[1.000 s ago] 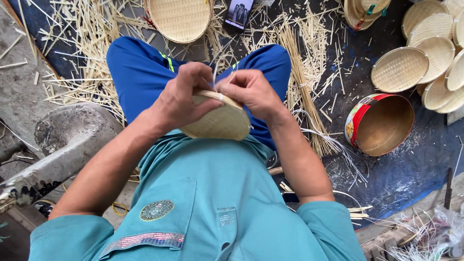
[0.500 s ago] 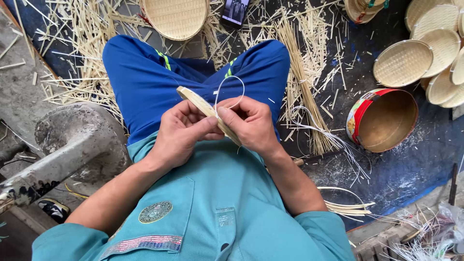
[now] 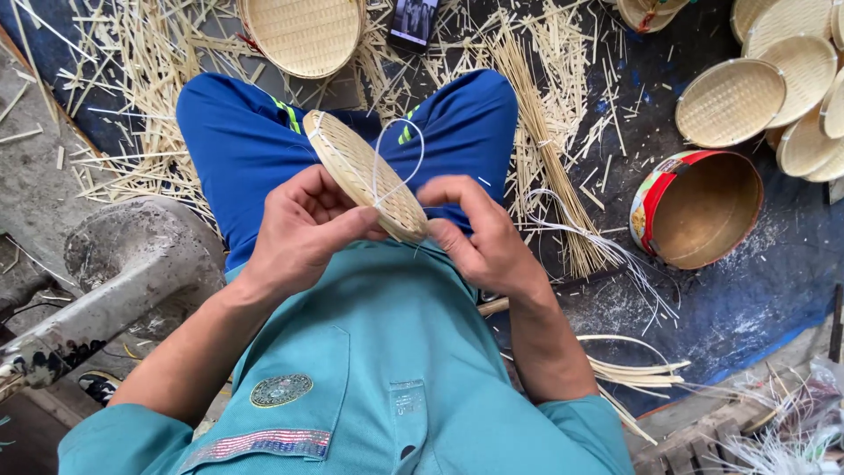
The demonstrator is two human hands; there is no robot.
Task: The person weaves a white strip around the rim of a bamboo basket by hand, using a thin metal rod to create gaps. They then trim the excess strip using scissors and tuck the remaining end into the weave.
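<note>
Woven bamboo tray (image 3: pixel 365 176), tilted on edge, is pinched in your left hand (image 3: pixel 303 230) fingers over your lap. Your right hand (image 3: pixel 483 236) fingers nip a thin pale strand (image 3: pixel 397 158) looping above the tray rim. Beyond the right fingers: bamboo strip bundle (image 3: pixel 545 158), round red-sided tin (image 3: pixel 699 209), stacked trays (image 3: pixel 774 97).

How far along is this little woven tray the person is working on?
The flat weave of the small woven tray looks complete. In hand is the rim: the left hand steadies the tray on edge while the right hand works a thin white strand looped at its border. How much of the rim is left I cannot tell. Finished-looking trays lie stacked to the right.
</note>
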